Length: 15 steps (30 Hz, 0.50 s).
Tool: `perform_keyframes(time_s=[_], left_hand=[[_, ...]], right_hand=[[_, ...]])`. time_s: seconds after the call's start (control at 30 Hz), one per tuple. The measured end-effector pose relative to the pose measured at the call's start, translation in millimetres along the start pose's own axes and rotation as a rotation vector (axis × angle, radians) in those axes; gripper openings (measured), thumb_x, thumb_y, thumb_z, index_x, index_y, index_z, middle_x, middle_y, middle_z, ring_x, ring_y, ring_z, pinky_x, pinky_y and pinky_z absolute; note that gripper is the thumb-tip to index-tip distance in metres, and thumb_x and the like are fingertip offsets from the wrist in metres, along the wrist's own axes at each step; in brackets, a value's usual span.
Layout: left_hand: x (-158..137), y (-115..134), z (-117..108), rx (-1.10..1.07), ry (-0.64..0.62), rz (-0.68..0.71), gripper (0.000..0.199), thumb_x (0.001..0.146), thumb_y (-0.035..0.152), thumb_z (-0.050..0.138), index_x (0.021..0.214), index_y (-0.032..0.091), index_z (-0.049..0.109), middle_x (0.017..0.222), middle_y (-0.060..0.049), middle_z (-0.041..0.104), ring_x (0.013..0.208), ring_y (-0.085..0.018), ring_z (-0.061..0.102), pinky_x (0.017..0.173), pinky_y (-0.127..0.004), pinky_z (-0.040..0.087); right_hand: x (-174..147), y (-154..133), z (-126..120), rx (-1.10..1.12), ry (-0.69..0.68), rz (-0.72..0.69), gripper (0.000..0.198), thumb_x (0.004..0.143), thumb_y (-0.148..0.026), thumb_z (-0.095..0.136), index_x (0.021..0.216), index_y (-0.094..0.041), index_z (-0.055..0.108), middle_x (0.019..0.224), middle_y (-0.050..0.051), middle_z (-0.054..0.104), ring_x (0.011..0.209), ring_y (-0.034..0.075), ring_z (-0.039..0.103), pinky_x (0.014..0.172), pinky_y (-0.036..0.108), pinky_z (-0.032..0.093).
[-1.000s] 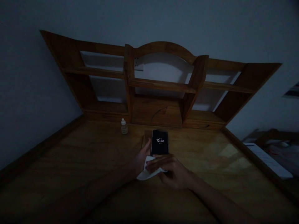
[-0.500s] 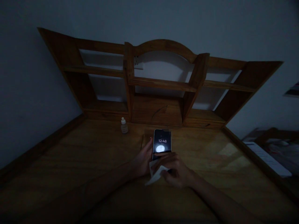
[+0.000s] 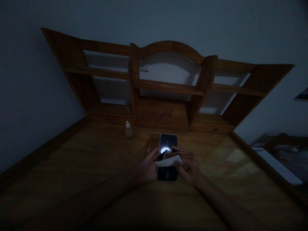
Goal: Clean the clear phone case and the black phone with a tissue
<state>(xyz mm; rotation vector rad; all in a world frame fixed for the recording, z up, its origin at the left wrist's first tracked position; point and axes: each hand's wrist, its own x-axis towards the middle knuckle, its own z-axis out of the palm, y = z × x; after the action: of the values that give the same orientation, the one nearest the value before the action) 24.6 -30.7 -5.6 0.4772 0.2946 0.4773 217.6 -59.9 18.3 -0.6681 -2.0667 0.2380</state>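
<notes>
A dark smartphone (image 3: 167,175) with a pale edge is held upright over the desk, a bright round reflection on its screen. My left hand (image 3: 149,166) grips the phone's left edge, thumb along its side. In my right hand (image 3: 190,165) a thin white wipe (image 3: 169,161) is pinched between thumb and fingers. That wipe lies across the middle of the screen, with the right fingers stretched over the glass above it. Part of the left fingers is hidden behind the phone.
A small dropper bottle (image 3: 128,131) with a white cap stands on the wooden desk (image 3: 108,150), left of the phone. Behind runs a wooden shelf unit (image 3: 168,86) against the wall. A wall socket (image 3: 143,65) shows through it. A white box-like object (image 3: 276,165) lies beyond the right edge.
My right hand has moved up and right over the screen, lifting the wipe from the phone's lower end. The lower screen now shows, and the clock digits are no longer visible.
</notes>
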Motion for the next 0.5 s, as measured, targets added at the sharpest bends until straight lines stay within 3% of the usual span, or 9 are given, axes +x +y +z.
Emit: perform_keyframes(time_s=[0.23,0.5], left_hand=[[-1,2,9,-0.021,-0.054,0.028,0.052,0.095,0.052,0.042,0.134,0.019,0.053,0.112,-0.012,0.067,0.104,-0.026,0.063,0.097,-0.043,0.04],[-3,4,21,0.005,-0.031,0.057,0.051,0.097,0.051,0.037,0.135,0.02,0.053,0.113,-0.01,0.066,0.108,-0.028,0.06,0.098,-0.046,0.04]], right_hand=[[-2,21,-3,-0.174,0.119,0.11,0.033,0.093,-0.015,0.049,0.12,-0.024,0.066,0.131,0.007,0.065,0.127,0.025,0.056,0.115,0.057,0.035],[1,24,0,-0.224,0.082,0.141,0.048,0.093,-0.015,0.048,0.139,-0.029,0.052,0.149,0.004,0.048,0.142,0.026,0.038,0.118,0.059,0.027]])
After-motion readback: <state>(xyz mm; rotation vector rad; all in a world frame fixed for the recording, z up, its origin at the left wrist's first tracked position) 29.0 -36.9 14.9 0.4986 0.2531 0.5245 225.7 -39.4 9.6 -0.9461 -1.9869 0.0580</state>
